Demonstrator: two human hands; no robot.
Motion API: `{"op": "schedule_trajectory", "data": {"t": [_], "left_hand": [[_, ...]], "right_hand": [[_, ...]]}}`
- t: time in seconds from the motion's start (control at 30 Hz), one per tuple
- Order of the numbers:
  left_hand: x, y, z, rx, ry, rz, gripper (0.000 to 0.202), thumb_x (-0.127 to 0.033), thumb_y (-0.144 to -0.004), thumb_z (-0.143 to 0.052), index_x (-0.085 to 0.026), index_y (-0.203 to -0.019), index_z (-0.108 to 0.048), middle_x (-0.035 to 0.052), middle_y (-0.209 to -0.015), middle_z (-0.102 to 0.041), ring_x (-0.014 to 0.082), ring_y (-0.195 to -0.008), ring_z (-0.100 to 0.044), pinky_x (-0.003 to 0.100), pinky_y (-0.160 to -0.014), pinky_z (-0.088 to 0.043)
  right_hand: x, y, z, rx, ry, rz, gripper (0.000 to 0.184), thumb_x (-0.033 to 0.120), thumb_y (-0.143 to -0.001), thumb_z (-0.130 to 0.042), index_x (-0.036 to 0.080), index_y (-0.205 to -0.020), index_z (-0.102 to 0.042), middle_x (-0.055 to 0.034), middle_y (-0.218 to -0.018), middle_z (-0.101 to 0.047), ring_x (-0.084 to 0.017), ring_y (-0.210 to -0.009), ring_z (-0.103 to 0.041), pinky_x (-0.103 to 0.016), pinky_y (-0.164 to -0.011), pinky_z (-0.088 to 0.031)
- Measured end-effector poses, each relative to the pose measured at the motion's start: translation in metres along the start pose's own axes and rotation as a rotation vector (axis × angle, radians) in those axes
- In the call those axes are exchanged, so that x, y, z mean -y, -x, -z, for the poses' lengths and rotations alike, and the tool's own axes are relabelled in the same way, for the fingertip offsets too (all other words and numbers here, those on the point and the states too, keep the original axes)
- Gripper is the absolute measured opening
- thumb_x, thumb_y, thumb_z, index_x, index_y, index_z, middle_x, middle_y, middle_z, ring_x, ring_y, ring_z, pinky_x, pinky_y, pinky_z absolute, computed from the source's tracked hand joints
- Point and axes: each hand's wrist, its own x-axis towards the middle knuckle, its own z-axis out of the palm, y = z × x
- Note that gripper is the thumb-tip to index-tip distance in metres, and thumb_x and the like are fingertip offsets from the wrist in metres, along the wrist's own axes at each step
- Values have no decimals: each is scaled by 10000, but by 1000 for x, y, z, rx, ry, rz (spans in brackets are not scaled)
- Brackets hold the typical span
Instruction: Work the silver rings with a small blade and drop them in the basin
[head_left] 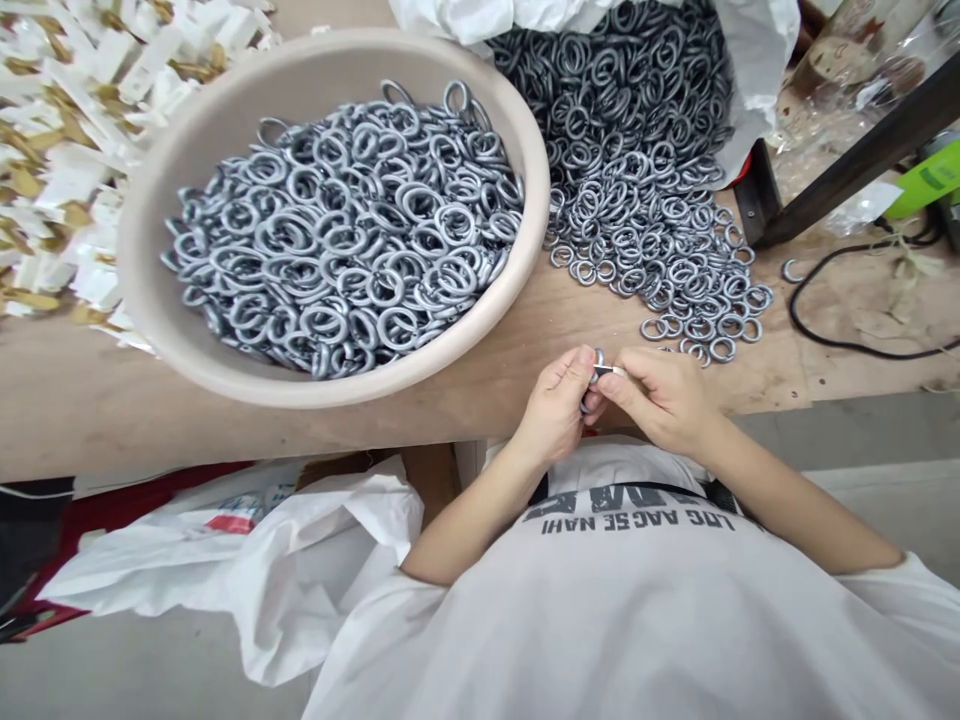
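Observation:
My left hand [556, 405] is closed on a grey ring [598, 358], pinched between thumb and fingers just past the table's front edge. More grey shows below at its fingertips. My right hand [666, 398] meets it from the right, its thumb and forefinger pinching a small thin blade [603, 370], dark with a pale part by the fingers. The blade's tip touches or nearly touches the ring; the fingers hide most of both. Beyond the hands lies a loose pile of grey rings [675, 270]. To the left stands a beige basin [525, 215] heaped with similar rings.
White and tan pieces [60, 170] cover the table's left end. A white sack [757, 90] spills rings at the back. A dark metal bar [862, 160], a black cable [832, 340] and a green object [930, 180] are at right. White sheeting [300, 570] hangs below the table [247, 425].

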Motion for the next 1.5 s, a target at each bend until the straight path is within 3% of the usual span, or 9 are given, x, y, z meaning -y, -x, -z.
{"op": "schedule_trajectory", "data": {"t": [0.13,0.27,0.37,0.53,0.8,1.07,1.2,1.3,1.5], "left_hand": [[-2,14,4,204,-94,39,494,-578,-920,-645,-168,-676,-515,-35,-545,-463,57,-468,-398,193,-455,-317],[-9,15,14,74,-42,12,440,-535,-895,-697,-165,-703,-554,-26,-578,-517,64,-483,-446,188,-445,-336],[-16,11,21,0,-24,21,384,-506,-891,-704,-148,-772,-630,14,-656,-644,65,-484,-508,185,-448,-356],[-26,8,32,-80,82,18,257,-379,-846,-712,-152,-966,-694,29,-764,-727,71,-458,-529,193,-416,-346],[-20,-4,12,-146,86,27,464,-635,-846,-692,-183,-906,-609,-29,-685,-604,64,-455,-492,181,-367,-312],[-3,-11,-7,-60,31,52,486,-630,-829,-726,-191,-786,-521,-75,-596,-458,36,-412,-382,171,-373,-278],[-3,-11,-10,-7,96,89,490,-626,-848,-710,-190,-770,-501,-59,-575,-490,42,-404,-378,174,-376,-254],[-4,-12,-13,-26,124,82,521,-639,-848,-702,-190,-726,-467,-57,-550,-476,43,-399,-367,172,-366,-250],[-7,-12,-19,-163,132,108,550,-662,-781,-756,-195,-727,-470,-89,-525,-421,39,-350,-349,177,-324,-241]], "right_hand": [[-20,-20,8,-99,19,-195,540,619,-1023,-426,229,-649,-413,36,-572,-403,-137,-569,-414,-306,-584,-264],[-15,-50,13,-43,347,-168,432,589,-1012,-465,223,-891,-661,-41,-793,-671,-205,-713,-576,-321,-635,-317],[-7,-81,3,1,586,-150,414,532,-958,-597,218,-1217,-675,-132,-1127,-726,-293,-897,-663,-349,-696,-383],[-9,-111,-5,49,661,-177,284,344,-980,-570,150,-1150,-689,-201,-1182,-695,-356,-975,-679,-422,-774,-445],[20,-27,-4,57,-557,-191,262,498,-901,-715,241,-916,-669,-6,-767,-667,-198,-715,-643,-353,-697,-511],[7,-5,-16,-83,-733,-272,392,461,-780,-834,266,-1015,-589,17,-876,-624,-146,-716,-595,-289,-649,-514],[-3,-11,-3,-56,-666,-221,291,513,-907,-698,244,-972,-608,19,-809,-607,-144,-680,-567,-299,-664,-473],[-3,-6,5,-134,-332,-101,321,537,-968,-602,229,-877,-596,11,-747,-560,-150,-686,-509,-304,-656,-385],[8,8,7,-22,169,91,418,540,-1006,-517,214,-745,-545,-14,-709,-561,-148,-646,-444,-329,-608,-254]]}}
